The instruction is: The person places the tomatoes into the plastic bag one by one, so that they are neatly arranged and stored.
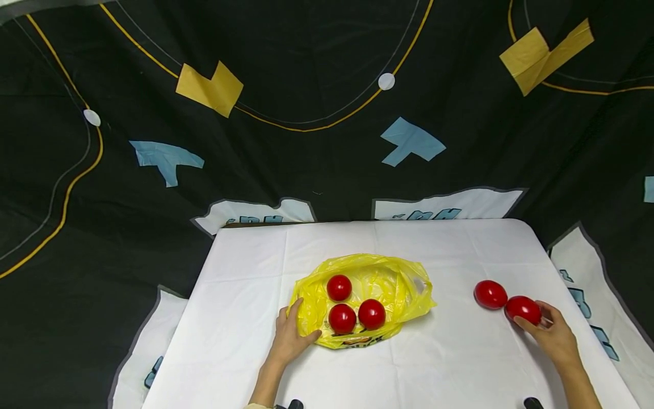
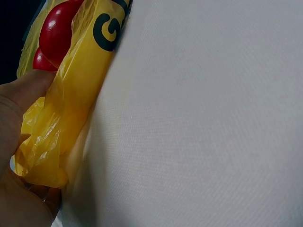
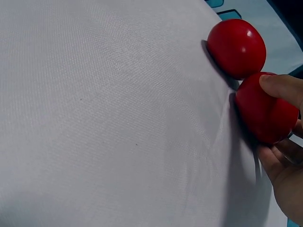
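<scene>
A yellow plastic bag (image 1: pixel 395 281) lies spread open at the middle of the table, with three shiny red balls inside: one (image 1: pixel 339 288) towards the back and two (image 1: pixel 342 318), (image 1: pixel 371 314) side by side in front. My left hand (image 1: pixel 292 341) grips the bag's left edge, thumb over the rim and fingers on the outside, as the left wrist view shows. At the right of the table, my right hand (image 1: pixel 557 335) holds a red ball (image 3: pixel 265 111) between thumb and fingers. Just left of that ball sits another red ball (image 1: pixel 490 294), right up against it.
A white cloth (image 1: pixel 409 375) covers the table. Dark printed fabric (image 1: pixel 317 165) with yellow and blue shapes hangs behind and beside it. Two small black objects (image 1: pixel 295 404), (image 1: pixel 533 403) show at the bottom edge near my wrists.
</scene>
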Action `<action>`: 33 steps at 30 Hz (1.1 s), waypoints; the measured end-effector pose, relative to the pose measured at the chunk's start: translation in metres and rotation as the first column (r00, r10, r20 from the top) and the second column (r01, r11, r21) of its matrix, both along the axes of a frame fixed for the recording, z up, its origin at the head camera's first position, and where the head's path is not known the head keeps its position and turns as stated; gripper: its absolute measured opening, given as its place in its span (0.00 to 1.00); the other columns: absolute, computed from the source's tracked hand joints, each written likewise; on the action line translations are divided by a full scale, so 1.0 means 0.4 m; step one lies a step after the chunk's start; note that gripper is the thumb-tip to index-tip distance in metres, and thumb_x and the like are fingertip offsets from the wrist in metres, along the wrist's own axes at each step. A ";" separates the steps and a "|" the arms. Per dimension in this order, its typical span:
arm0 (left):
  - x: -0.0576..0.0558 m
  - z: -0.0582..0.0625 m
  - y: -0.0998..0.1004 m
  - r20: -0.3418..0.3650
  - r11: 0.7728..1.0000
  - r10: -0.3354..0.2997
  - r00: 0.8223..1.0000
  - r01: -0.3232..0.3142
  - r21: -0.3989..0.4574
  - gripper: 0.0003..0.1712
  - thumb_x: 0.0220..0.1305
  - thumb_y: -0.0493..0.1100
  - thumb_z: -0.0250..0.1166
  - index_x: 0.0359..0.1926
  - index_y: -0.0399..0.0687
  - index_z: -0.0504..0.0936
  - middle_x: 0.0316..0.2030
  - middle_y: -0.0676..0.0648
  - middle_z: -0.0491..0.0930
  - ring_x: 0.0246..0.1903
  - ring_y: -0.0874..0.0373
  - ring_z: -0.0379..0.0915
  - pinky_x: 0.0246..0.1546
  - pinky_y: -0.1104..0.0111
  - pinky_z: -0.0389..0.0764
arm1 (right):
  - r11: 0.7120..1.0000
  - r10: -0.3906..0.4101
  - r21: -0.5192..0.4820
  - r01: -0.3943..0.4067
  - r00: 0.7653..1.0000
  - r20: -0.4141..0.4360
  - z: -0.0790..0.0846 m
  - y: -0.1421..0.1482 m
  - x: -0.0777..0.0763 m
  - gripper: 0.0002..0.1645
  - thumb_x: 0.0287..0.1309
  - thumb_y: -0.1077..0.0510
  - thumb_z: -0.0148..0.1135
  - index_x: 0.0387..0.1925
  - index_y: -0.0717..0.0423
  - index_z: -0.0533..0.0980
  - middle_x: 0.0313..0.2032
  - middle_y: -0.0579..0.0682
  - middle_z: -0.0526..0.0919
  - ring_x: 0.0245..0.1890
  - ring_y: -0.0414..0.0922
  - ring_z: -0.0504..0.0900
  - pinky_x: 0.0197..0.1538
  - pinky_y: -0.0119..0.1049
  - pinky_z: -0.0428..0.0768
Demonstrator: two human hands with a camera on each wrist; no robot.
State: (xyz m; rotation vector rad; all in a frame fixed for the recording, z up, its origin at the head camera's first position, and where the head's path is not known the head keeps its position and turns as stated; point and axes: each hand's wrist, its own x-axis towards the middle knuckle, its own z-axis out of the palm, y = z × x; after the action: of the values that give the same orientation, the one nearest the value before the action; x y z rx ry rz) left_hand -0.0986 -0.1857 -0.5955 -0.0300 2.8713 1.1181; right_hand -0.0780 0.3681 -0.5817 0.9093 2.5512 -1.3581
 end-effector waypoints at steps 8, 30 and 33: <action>0.001 0.002 0.000 -0.016 1.000 -0.008 1.000 0.008 0.003 0.53 0.44 0.52 0.76 0.69 0.45 0.60 0.54 0.38 0.60 0.53 0.45 0.59 0.51 0.50 0.68 | 1.000 -0.024 -0.008 0.024 0.999 0.026 -0.006 0.001 0.009 0.63 0.51 0.30 0.61 0.72 0.62 0.45 0.65 0.72 0.52 0.62 0.68 0.53 0.57 0.61 0.64; 0.001 0.005 0.001 -0.007 1.000 -0.008 1.000 0.007 -0.005 0.53 0.44 0.52 0.76 0.69 0.45 0.59 0.54 0.38 0.60 0.53 0.44 0.60 0.52 0.50 0.68 | 0.989 -0.095 -0.110 0.094 0.995 -0.008 0.050 -0.029 0.051 0.60 0.51 0.33 0.63 0.73 0.56 0.46 0.68 0.68 0.51 0.63 0.66 0.54 0.57 0.61 0.64; 0.001 0.005 0.001 -0.008 1.000 -0.008 1.000 0.008 -0.003 0.53 0.44 0.52 0.76 0.69 0.45 0.59 0.55 0.38 0.60 0.54 0.44 0.60 0.52 0.50 0.68 | 0.991 -0.078 -0.116 0.074 0.997 -0.027 0.068 -0.040 0.052 0.58 0.53 0.34 0.63 0.73 0.56 0.46 0.68 0.68 0.52 0.64 0.66 0.55 0.58 0.61 0.64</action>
State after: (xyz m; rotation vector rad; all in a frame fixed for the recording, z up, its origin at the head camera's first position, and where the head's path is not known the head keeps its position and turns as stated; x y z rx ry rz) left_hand -0.0982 -0.1852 -0.5933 -0.0140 2.8772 1.1159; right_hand -0.0572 0.3521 -0.5544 0.9808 2.4544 -1.5339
